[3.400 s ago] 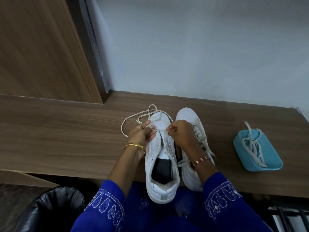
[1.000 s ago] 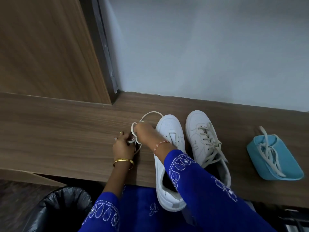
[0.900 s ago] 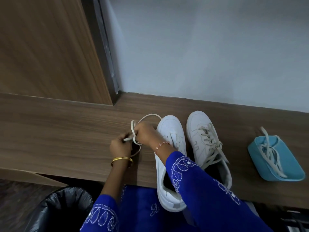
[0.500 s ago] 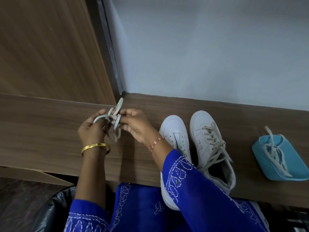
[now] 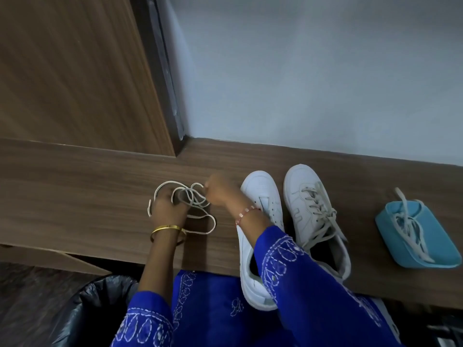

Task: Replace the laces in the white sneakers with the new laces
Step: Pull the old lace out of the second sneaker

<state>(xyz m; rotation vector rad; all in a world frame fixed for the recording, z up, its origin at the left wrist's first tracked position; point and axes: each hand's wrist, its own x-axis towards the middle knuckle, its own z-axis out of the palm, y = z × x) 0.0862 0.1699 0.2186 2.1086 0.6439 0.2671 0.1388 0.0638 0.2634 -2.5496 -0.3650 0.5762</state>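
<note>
Looking down from the head camera, I see a wooden shelf (image 5: pixel 75 196) against a pale wall; two white sneakers sit side by side on it, toes to the wall. The left sneaker (image 5: pixel 260 194) has bare eyelets and its heel hangs over the front edge; the right sneaker (image 5: pixel 308 209) is laced, the loose ends trailing over its side. A loose lace (image 5: pixel 198 209) lies in tangled loops on the shelf just left of the left sneaker. My left hand (image 5: pixel 169 207) rests on the loops, fingers curled down into them, seemingly holding them, though blur hides the fingertips; a gold bangle (image 5: pixel 166 228) circles that wrist. My right hand (image 5: pixel 220 192) reaches across the left sneaker and pinches the lace at the top of the tangle; a beaded bracelet (image 5: pixel 246 212) is on that wrist. Both sleeves are blue with white stitching. Well to the right, a blue tray (image 5: pixel 426 251) holds more laces (image 5: pixel 408 226), one end draped over its far rim. A black bin (image 5: pixel 82 314) sits below the shelf, at lower left.
</note>
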